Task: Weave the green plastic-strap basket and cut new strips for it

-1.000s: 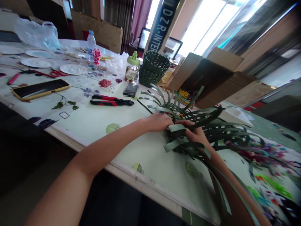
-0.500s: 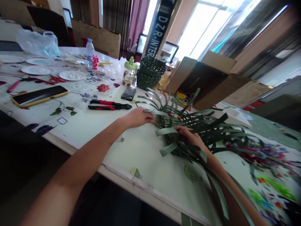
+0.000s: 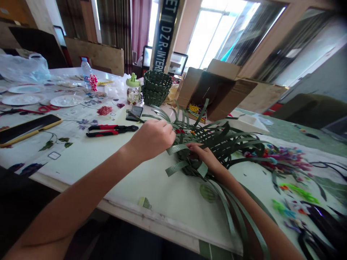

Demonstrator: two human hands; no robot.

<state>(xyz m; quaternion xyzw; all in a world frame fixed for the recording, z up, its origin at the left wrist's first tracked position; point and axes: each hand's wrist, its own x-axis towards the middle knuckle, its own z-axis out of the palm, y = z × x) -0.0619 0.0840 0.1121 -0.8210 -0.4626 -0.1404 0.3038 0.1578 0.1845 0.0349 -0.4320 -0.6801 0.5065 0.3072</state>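
Note:
A partly woven basket of dark green flat plastic strips [image 3: 214,144] lies on the table, its loose strip ends fanning out to the right and towards the front. My left hand [image 3: 155,139] is a closed fist at the basket's left side. From the top of this fist a dark strip end pokes out to the left, so it grips a green strip. My right hand [image 3: 202,153] reaches in among the strips, thumb and fingers closed on the weave at the basket's near side. Curled strips partly cover its fingertips.
Red-handled pliers [image 3: 112,130] and a phone [image 3: 29,130] lie to the left. Behind are a finished-looking green basket [image 3: 156,87], a jar with a green lid [image 3: 133,90] and a cardboard box [image 3: 214,90]. Colourful craft pieces [image 3: 284,159] lie at the right.
My left hand has risen and closed into a fist, with a strip end now showing above it. My right hand stays on the weave. The camera has turned slightly right.

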